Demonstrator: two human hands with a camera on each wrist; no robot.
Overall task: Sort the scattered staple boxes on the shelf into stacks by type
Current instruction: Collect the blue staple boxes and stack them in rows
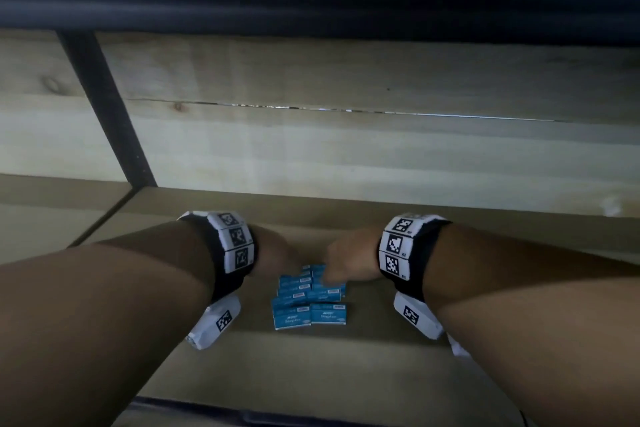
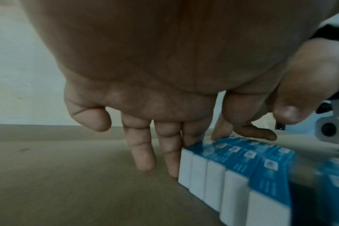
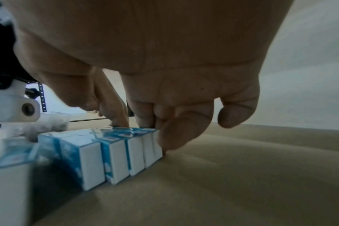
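Observation:
Several blue and white staple boxes (image 1: 309,298) stand on the wooden shelf (image 1: 311,378) in two side-by-side rows, between my hands. In the left wrist view my left hand (image 2: 161,154) points its straight fingers (image 2: 170,159) down against the far end of the left row of boxes (image 2: 232,166). My right hand (image 3: 145,125) rests its index finger (image 3: 116,113) on the tops of the right row of boxes (image 3: 116,154), and its other fingers (image 3: 176,134) press the row's far end. In the head view the left hand (image 1: 277,256) and right hand (image 1: 346,267) hide their own fingertips.
A pale plank wall (image 1: 346,149) closes the back of the shelf just beyond the boxes. A dark metal post (image 1: 107,107) runs up at the left. Bare shelf board lies to the left, right and front of the boxes.

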